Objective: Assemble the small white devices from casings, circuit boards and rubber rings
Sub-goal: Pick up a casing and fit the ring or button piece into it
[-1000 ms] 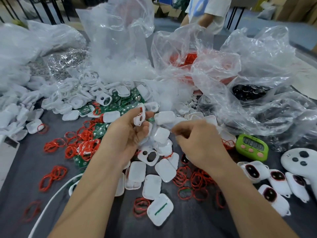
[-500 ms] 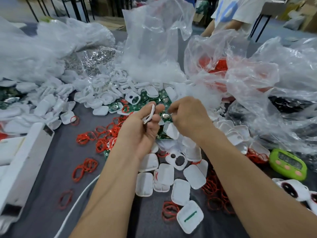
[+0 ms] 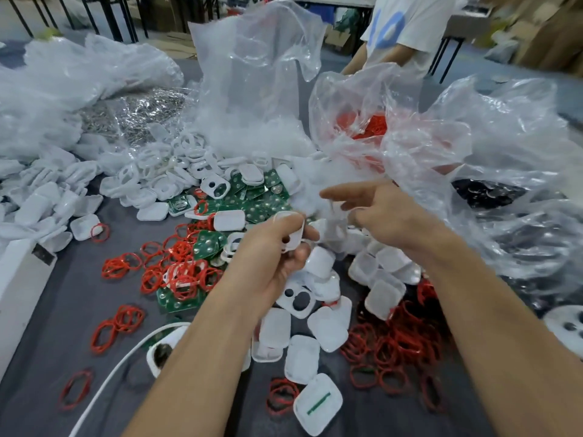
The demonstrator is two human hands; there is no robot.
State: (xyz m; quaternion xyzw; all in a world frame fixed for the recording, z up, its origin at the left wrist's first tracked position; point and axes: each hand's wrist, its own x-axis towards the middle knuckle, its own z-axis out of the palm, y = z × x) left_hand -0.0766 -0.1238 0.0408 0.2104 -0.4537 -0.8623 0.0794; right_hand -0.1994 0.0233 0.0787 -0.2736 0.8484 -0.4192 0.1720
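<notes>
Your left hand (image 3: 271, 257) keeps its grip, thumb and curled fingers clamped round the casing (image 3: 291, 230), which sits up at your fingertips. The change is on the other side. Half a second ago your right hand (image 3: 391, 216) was tucked close against the left, down over the boards (image 3: 268, 200). Now it's swung out to the right, apart from the casing, forefinger straight and pointing back across, the other fingers curled under. Whether they've pinched anything up is lost in blur — I can't tell.

The boards lie just beyond your left fingertips. The rings (image 3: 183, 272) are scattered off to the left of that wrist, with more under your right forearm.

My read: the pick at the boards is either done or missed, and nothing green shows at the casing yet. The fitting step looks not yet started — you'd want that right hand back in at the casing, board between finger and thumb.
</notes>
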